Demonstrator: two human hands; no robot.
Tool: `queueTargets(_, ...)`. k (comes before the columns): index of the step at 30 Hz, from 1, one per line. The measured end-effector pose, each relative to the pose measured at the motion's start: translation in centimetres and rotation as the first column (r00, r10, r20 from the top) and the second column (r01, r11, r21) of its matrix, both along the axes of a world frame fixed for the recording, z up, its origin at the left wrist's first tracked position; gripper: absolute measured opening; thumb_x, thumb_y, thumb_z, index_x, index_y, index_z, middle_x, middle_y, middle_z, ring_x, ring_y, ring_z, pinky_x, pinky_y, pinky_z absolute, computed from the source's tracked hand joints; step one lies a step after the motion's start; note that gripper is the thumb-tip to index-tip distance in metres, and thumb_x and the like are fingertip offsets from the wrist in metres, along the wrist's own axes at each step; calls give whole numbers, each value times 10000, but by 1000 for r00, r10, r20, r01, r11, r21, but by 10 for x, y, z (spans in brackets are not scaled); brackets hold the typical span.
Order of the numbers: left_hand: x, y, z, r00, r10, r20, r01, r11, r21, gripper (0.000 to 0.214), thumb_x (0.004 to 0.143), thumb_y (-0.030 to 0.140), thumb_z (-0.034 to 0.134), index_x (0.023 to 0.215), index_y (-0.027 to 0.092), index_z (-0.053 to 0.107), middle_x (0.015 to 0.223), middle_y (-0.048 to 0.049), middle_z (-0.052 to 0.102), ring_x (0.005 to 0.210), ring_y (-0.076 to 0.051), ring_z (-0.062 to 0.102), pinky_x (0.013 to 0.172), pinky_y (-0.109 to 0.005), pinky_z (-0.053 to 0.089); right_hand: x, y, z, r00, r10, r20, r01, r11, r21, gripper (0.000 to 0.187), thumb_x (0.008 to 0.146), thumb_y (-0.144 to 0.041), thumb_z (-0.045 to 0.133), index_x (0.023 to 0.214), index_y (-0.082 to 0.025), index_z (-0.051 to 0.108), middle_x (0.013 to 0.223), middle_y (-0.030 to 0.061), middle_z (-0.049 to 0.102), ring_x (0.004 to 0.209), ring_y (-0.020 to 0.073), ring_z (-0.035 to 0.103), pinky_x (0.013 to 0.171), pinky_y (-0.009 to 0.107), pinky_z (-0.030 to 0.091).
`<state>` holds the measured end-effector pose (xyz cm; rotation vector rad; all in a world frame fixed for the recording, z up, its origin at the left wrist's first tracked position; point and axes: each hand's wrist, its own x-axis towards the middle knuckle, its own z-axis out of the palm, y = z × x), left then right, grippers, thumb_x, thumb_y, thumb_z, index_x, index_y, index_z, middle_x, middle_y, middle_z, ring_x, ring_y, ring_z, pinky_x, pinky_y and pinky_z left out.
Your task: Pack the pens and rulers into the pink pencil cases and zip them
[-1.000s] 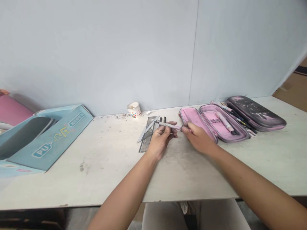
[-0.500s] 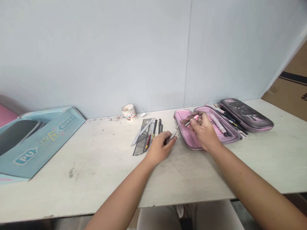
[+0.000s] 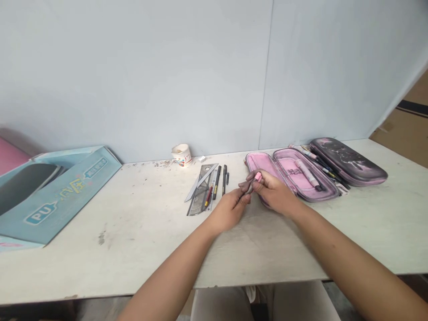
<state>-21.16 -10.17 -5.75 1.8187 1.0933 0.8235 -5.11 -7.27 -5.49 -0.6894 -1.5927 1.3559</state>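
My left hand is closed around a pen, whose barrel is mostly hidden by the fingers. Right against it, my right hand pinches a pink pen cap, and only the pink end shows clearly. Both hands meet above the table, before the open pink pencil case. Inside that case lies a pale pink marker with a dark end. Left of my hands are a clear ruler, a red pencil and several black pens.
A closed black-and-pink case lies at the right, with several pens beside it. Near the wall stand a paper cup and a small white eraser, with scattered shavings. A blue box occupies the table's left side.
My right hand has moved left and down with the pink cap, bringing it to the pen in my left hand. The pen's exposed tip is now out of sight between the hands.
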Motion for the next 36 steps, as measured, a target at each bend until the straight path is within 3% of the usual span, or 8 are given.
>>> queueTargets(5, 8, -10, 0, 870, -29, 492, 206, 928, -310, 366, 781, 537, 490, 773, 170, 489, 652, -3, 459, 563, -107, 460, 538, -257, 391, -6, -10, 3, 975, 175, -134, -204, 947, -249, 351, 806, -522, 467, 961, -209, 500, 598, -11, 586, 488, 147, 563, 481, 310, 488)
queueTargets(9, 11, -9, -1, 803, 100, 588, 130, 933, -336, 403, 725, 551, 566, 686, 162, 471, 624, 2, 452, 548, -93, 437, 527, -247, 377, -12, -14, 4, 979, 183, -86, -194, 971, -138, 343, 811, -498, 479, 990, -206, 501, 521, -47, 531, 462, 138, 550, 481, 295, 482)
queueTargets(13, 18, 2, -2, 805, 184, 565, -4, 952, -305, 403, 756, 540, 540, 662, 157, 458, 559, 32, 411, 510, -69, 381, 501, -216, 324, -14, -10, 4, 991, -88, 103, 79, 994, 80, 258, 850, -443, 422, 887, -201, 504, 600, -25, 551, 589, 138, 566, 582, 287, 470)
queueTargets(18, 54, 19, 13, 830, 184, 526, -69, 970, -231, 347, 826, 499, 451, 776, 160, 500, 614, 24, 463, 549, -78, 418, 550, -222, 364, 8, 1, 18, 828, -526, 196, 416, 809, 416, 192, 857, -363, 401, 762, -209, 465, 762, 28, 546, 782, 174, 525, 720, 309, 417)
queueTargets(23, 107, 36, 21, 981, 96, 170, -119, 985, 129, 270, 846, 335, 450, 1035, 150, 504, 988, -78, 570, 924, -169, 527, 852, -314, 407, 77, 20, 26, 636, -756, 157, 541, 582, 607, 195, 872, -358, 356, 800, -216, 468, 845, 63, 543, 848, 209, 492, 786, 344, 382)
queueTargets(27, 142, 43, 8, 965, 85, -247, 2, 943, 334, 321, 821, 260, 464, 1113, 128, 474, 1142, -147, 511, 1103, -237, 452, 964, -402, 338, 133, 35, 5, 347, -908, 236, 556, 402, 728, 267, 871, -381, 337, 841, -179, 509, 888, 129, 533, 916, 278, 453, 828, 424, 347)
queueTargets(31, 168, 46, -3, 872, 96, -480, 117, 911, 395, 364, 809, 326, 468, 1115, 128, 471, 1156, -165, 488, 1086, -287, 445, 914, -450, 362, 149, 45, -15, 150, -904, 400, 493, 419, 762, 357, 870, -400, 346, 873, -122, 568, 895, 171, 545, 940, 305, 454, 807, 428, 352)
queueTargets(36, 176, 51, -10, 797, 124, -591, 170, 894, 416, 332, 790, 295, 456, 1046, 91, 512, 1004, -153, 548, 967, -274, 495, 872, -433, 394, 134, 44, -21, 32, -816, 577, 318, 556, 768, 372, 870, -380, 369, 899, -93, 605, 937, 168, 566, 938, 279, 461, 772, 375, 364)
